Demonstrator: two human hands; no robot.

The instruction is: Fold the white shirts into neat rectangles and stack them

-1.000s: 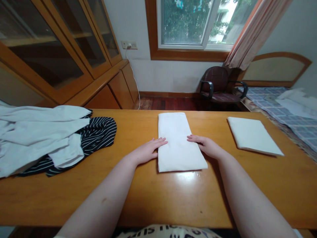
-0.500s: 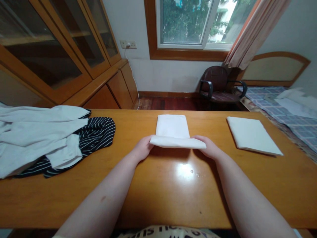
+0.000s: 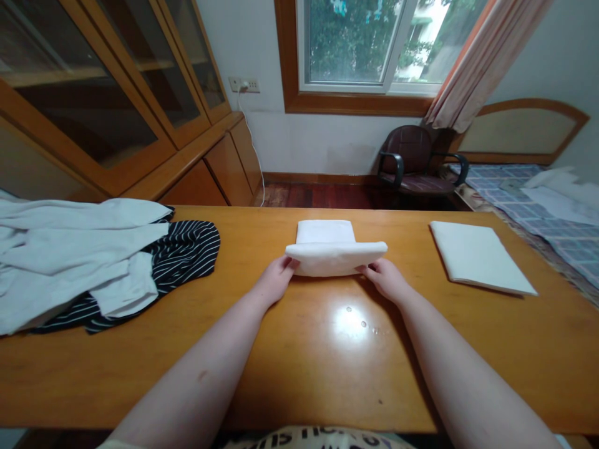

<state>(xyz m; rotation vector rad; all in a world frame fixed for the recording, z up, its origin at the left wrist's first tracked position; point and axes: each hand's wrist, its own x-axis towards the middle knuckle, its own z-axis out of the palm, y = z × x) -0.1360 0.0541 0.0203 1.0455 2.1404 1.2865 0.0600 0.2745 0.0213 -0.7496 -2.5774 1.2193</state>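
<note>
A folded white cloth (image 3: 334,259) lies in the middle of the wooden table, its near part turned up and tilted over the flat far part. What kind of garment or cloth it is, I cannot tell. My left hand (image 3: 276,277) grips the lower left corner, thumb on the near face. On the opposite side, my right hand (image 3: 384,279) pinches the lower right edge. The fingers behind the cloth are partly hidden.
To the left, white clothes (image 3: 79,249) lie heaped over a black striped garment (image 3: 191,249). A neatly folded white cloth (image 3: 480,255) rests on the table (image 3: 299,374) at right. Beyond stand an armchair (image 3: 409,156), a bed (image 3: 528,193) and a glass-fronted cabinet (image 3: 196,181).
The near part of the cloth has swung up and away from me, so its near face now shows and it covers more of the far part. Both hands have shifted slightly inward.
</note>
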